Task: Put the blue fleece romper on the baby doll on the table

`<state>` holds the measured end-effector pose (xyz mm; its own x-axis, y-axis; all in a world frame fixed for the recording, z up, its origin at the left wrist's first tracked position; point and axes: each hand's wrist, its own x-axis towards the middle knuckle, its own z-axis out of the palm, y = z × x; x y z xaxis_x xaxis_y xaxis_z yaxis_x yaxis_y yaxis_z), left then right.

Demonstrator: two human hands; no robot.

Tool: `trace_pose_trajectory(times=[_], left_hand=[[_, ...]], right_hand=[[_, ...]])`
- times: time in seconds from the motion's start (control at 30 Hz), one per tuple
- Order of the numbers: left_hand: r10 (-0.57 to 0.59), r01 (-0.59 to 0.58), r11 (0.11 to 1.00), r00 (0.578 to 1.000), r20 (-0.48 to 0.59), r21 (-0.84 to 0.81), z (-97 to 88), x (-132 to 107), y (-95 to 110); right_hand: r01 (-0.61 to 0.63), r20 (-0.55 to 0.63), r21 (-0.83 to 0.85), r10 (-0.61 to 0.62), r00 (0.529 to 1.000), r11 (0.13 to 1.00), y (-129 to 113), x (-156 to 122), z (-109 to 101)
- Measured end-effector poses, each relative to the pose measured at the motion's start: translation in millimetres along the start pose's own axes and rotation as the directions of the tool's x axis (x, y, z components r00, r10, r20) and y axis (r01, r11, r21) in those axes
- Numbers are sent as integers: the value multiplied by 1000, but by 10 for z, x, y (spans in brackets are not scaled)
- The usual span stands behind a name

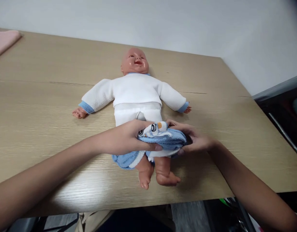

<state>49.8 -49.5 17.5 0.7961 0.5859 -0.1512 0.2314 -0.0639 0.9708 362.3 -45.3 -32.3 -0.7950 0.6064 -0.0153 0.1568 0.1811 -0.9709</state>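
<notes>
A baby doll (pixel 136 91) in a white top with blue cuffs lies on its back on the wooden table (pixel 42 106), head away from me, bare feet toward me. Bunched blue trousers (pixel 160 140) with a printed patch sit around its thighs. My left hand (pixel 125 137) grips the left side of the trousers, fingers over the top and thumb underneath. On the other side, my right hand (pixel 194 138) holds the right edge of the same garment, fingers curled round it. Both forearms reach in from the near edge.
A pink cloth (pixel 3 40) lies at the table's far left corner. A white wall stands behind the table. To the right is a dark piece of furniture with a metal bar (pixel 283 129). The near table edge runs just below the doll's feet.
</notes>
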Motion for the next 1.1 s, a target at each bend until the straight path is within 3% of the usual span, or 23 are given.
trace_pose_trajectory(times=[0.2, 0.37, 0.5, 0.63, 0.7, 0.77, 0.87, 0.97, 1.03, 1.1], left_hand=[[-63, 65, 998, 993, 102, -19, -88, -24, 13], [-60, 56, 998, 991, 118, 37, -66, -38, 14], [-70, 71, 975, 997, -10, 210, -33, -101, 111], [-86, 144, 941, 977, -195, 307, -6, -294, 164], [-104, 179, 935, 964, -246, 307, -12, -451, 112], [-135, 219, 931, 949, -284, 291, -38, -634, 14], [-140, 198, 955, 957, -253, 219, -101, -885, -154], [-77, 104, 989, 968, -238, 102, -136, -1000, -265], [-46, 58, 998, 937, -346, 25, -122, -973, -318], [-25, 15, 1000, 857, -515, -22, -87, -877, -383]], right_hand=[[92, 38, 74, -95, 995, 993, -8, 60, 21], [-78, -9, 230, 82, 997, 970, 16, -24, 117], [-175, -173, 329, 241, 955, 928, 16, -32, 233], [-110, -254, 463, 251, 934, 879, -12, 30, 266], [-102, -265, 388, 217, 940, 916, -74, 73, 259], [-164, -271, 189, 212, 939, 968, -178, 129, 255], [-224, -294, -51, 199, 935, 973, -340, 252, 261], [-95, -345, -28, 79, 935, 995, -399, 423, 262], [-5, -430, 62, 32, 902, 998, -371, 543, 269], [25, -509, 136, 49, 859, 990, -314, 646, 297]])
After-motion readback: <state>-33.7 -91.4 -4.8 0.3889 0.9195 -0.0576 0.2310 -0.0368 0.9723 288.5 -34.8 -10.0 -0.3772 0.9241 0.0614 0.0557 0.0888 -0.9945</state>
